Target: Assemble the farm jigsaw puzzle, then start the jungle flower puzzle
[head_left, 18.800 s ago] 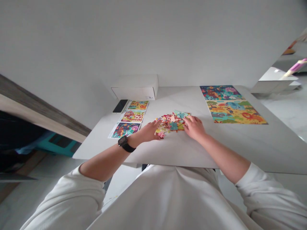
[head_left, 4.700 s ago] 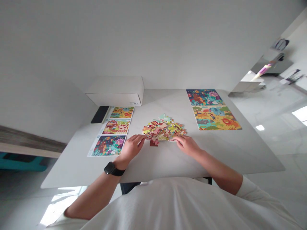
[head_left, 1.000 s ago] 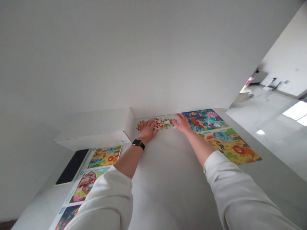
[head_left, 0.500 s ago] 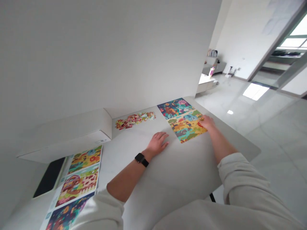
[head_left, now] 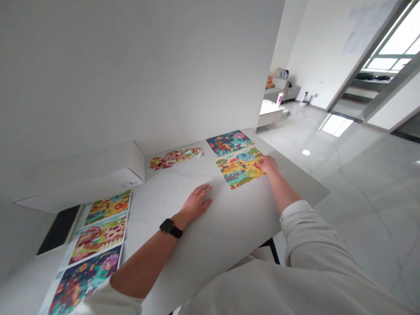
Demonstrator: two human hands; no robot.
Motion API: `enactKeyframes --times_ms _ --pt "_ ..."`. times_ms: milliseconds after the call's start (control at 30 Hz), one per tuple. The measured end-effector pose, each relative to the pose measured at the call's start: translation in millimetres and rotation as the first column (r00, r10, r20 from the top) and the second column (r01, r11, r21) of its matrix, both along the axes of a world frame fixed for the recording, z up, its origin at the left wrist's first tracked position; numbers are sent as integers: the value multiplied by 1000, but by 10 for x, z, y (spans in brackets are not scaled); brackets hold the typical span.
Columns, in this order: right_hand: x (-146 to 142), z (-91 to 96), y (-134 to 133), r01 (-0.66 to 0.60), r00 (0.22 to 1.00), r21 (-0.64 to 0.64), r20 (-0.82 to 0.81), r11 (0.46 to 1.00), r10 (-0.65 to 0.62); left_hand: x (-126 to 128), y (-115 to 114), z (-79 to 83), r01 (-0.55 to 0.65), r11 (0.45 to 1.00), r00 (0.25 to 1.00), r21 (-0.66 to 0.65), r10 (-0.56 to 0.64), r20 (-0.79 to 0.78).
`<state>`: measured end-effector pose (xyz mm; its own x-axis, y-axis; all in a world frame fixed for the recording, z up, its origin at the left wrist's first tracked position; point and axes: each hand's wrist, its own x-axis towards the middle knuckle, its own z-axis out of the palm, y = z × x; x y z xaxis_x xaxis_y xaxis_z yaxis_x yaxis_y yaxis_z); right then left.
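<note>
My right hand [head_left: 269, 165] has its fingers bent against the right edge of a yellow jigsaw puzzle [head_left: 241, 167] with savanna animals, lying flat on the table. Just behind it lies a dark blue puzzle [head_left: 229, 142] with sea-like colours, separated by a narrow, slightly uneven gap. My left hand [head_left: 197, 202] rests palm down on the bare tabletop, fingers stretched, left of and nearer to me than the yellow puzzle. A black watch [head_left: 170, 228] is on that wrist. Loose puzzle pieces [head_left: 176, 158], mostly red and cream, form a long heap by the wall.
A white box [head_left: 82, 181] stands along the wall at the left. In front of it are a dark tablet-like panel [head_left: 59, 229] and a printed sheet with three pictures [head_left: 98, 238]. The table edge [head_left: 303, 174] runs along the right, with glossy floor beyond.
My right hand and the yellow puzzle have shifted slightly left and towards me, opening a gap from the blue puzzle. My left hand has drawn back a little. The camera view has turned right.
</note>
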<state>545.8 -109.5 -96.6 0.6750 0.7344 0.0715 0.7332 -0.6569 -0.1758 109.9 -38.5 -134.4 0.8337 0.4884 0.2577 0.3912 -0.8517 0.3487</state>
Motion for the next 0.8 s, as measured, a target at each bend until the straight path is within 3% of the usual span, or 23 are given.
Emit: enactKeyframes --times_ms 100,200,300,400,533,600,733,800 --pt "-434 6 -121 -59 997 -3 44 998 59 -333 33 14 -84 996 996 -21 84 15" --pt "-1051 2 -256 -197 978 -35 62 980 199 -739 132 4 -215 976 977 -28 214 -13" --pt "-1685 -2 -354 -393 918 -90 18 915 397 -1155 233 14 -314 949 949 -29 313 -33" --pt "-2145 26 -361 -559 828 -116 -23 821 561 -1509 285 71 -375 926 926 -40 372 -64" --pt "-2358 139 -169 -696 713 -178 -57 696 699 -1834 272 198 -446 891 894 -83 439 -91" --pt "-2340 223 11 -711 699 -213 -104 670 708 -1935 260 265 -495 862 867 -106 482 -128" --pt "-2279 376 493 -645 762 -253 -133 722 634 -1951 340 376 -615 782 787 -105 599 -146" --pt "-2301 393 752 -619 783 -210 -102 756 613 -1839 449 409 -633 772 773 -51 628 -96"
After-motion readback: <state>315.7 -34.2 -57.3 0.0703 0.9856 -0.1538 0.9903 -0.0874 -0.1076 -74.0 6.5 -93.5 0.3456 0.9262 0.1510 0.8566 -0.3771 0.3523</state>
